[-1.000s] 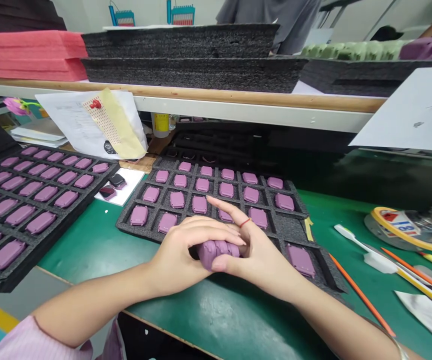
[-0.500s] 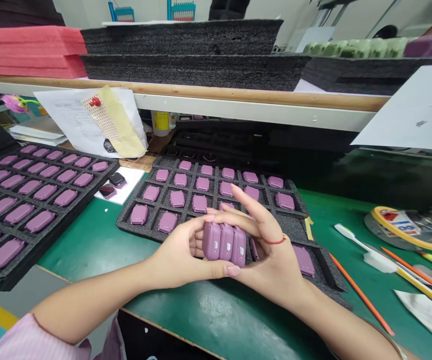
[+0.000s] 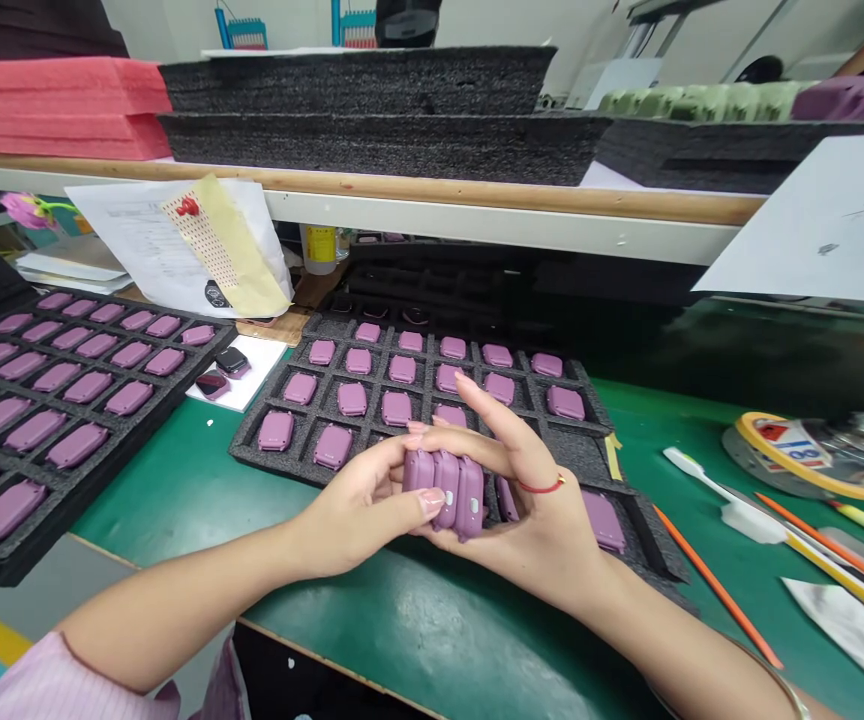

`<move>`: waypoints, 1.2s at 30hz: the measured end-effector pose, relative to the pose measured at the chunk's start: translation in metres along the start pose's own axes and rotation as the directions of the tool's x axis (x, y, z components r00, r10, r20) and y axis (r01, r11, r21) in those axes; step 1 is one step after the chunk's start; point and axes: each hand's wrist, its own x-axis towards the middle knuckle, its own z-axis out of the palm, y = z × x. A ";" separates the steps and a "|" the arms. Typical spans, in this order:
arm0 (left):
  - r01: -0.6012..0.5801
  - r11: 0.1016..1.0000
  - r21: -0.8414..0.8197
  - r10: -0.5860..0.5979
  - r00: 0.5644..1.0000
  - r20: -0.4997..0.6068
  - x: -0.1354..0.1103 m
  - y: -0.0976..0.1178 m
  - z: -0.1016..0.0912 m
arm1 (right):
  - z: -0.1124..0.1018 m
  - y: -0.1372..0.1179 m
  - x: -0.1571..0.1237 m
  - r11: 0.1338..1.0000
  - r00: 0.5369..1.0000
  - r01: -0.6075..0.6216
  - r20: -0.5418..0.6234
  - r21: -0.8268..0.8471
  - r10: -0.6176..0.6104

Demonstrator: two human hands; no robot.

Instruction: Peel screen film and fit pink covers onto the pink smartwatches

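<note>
Three purple watch cases stand side by side in a row between my two hands, above the near edge of the black foam tray. My left hand grips them from the left, its thumb lying across their sides where small slots show. From the right, my right hand cups the same row, fingers behind it and index finger raised. Similar purple cases sit in the tray's compartments, some of them hidden behind my hands. One purple case lies right of my right wrist.
A second foam tray of purple cases lies at the left. Between the trays, two dark-faced watch pieces rest on white paper. At right are a toothbrush, an orange stick and a tape roll. A shelf crosses above.
My left thumb has moved from below the cases up and left onto their sides. The held cases have tilted slightly, still between both hands.
</note>
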 end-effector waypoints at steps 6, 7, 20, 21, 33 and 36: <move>0.007 0.993 0.115 -0.001 0.998 -0.055 -0.001 0.000 0.005 | 0.001 -0.002 0.001 0.998 0.997 0.066 0.037 -0.022 -0.065; 0.015 0.993 0.120 -0.008 0.998 -0.059 -0.001 0.000 0.005 | 0.001 -0.002 0.001 0.996 0.996 0.082 0.038 -0.030 -0.081; -0.139 0.901 0.411 0.182 0.981 -0.068 -0.002 0.006 0.000 | -0.004 0.000 0.000 0.975 0.970 0.206 0.149 -0.086 -0.192; -0.173 0.875 0.452 0.221 0.974 -0.055 -0.003 0.006 0.000 | -0.005 -0.001 0.000 0.986 0.980 0.163 0.122 -0.046 -0.156; -0.520 0.539 0.663 0.567 0.806 0.171 0.000 -0.002 -0.004 | -0.008 0.001 0.006 0.724 0.866 -0.492 0.186 0.484 0.464; -0.611 0.483 0.627 0.642 0.734 0.221 0.005 -0.004 -0.004 | -0.006 -0.006 0.005 0.668 0.802 -0.597 0.356 0.444 0.481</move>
